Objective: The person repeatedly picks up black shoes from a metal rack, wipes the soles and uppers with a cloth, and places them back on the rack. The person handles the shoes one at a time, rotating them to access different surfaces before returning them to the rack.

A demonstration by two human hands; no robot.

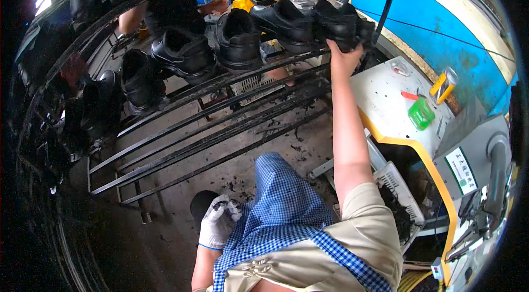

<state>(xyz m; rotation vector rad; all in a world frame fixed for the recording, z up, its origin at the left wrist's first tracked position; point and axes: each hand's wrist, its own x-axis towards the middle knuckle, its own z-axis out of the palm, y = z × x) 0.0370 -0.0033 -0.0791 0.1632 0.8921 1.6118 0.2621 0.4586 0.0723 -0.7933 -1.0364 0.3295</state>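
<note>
My bare right hand [345, 58] reaches up to the rack's right end, its fingers and thumb closed on a black shoe [337, 19]. Just left of it on the same shelf stands another black leather shoe [289, 20], followed by more black shoes [238, 38] in a row. Low down near my lap, my left hand [219, 220] wears a white glove and has its fingers curled. Something dark shows at those fingertips, too small to name. A dark rounded shape [201, 204] lies right behind the glove.
A black metal rack [165, 105] with bare lower rails spans the left and middle. On the right is a white worktable [380, 90] with a green container [421, 113] and a yellow-labelled can [444, 84]. A white basket [410, 204] of black scraps sits below. Another person's arm [132, 19] shows behind the rack.
</note>
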